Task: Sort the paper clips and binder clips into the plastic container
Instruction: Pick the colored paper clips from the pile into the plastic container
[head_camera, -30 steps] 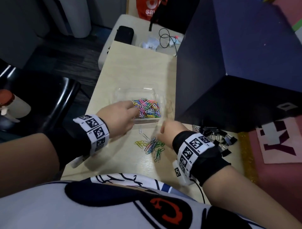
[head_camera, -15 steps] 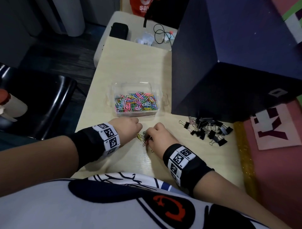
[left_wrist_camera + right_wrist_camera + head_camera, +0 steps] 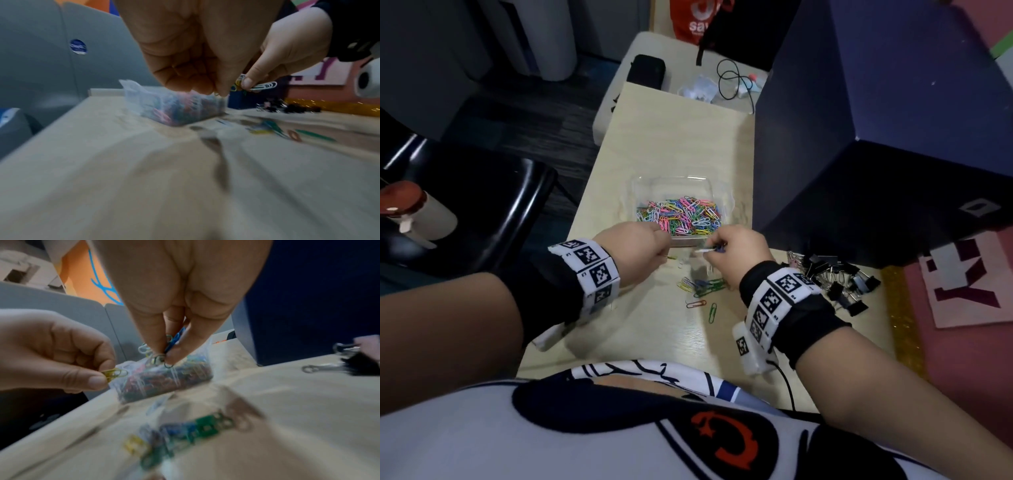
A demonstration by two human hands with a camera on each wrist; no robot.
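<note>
A clear plastic container (image 3: 643, 192) full of coloured paper clips (image 3: 681, 216) stands mid-table. My left hand (image 3: 643, 245) hovers at its near edge and pinches yellow paper clips (image 3: 114, 373). My right hand (image 3: 736, 248), just to the right, pinches a small bunch of white, blue and green paper clips (image 3: 164, 350) above the table. Several loose paper clips (image 3: 702, 286) lie on the table below my hands. A pile of black binder clips (image 3: 835, 277) sits on the table to the right.
A large dark blue box (image 3: 876, 137) stands close on the right of the container. A black chair (image 3: 465, 212) is off the table's left edge. A cable (image 3: 732, 80) and small items lie on a far white surface. A pink mat (image 3: 962, 291) lies at the right.
Both hands have lifted from the loose pile on the table, each with paper clips pinched, and moved forward to the container's near edge. Fewer clips lie in the pile.
</note>
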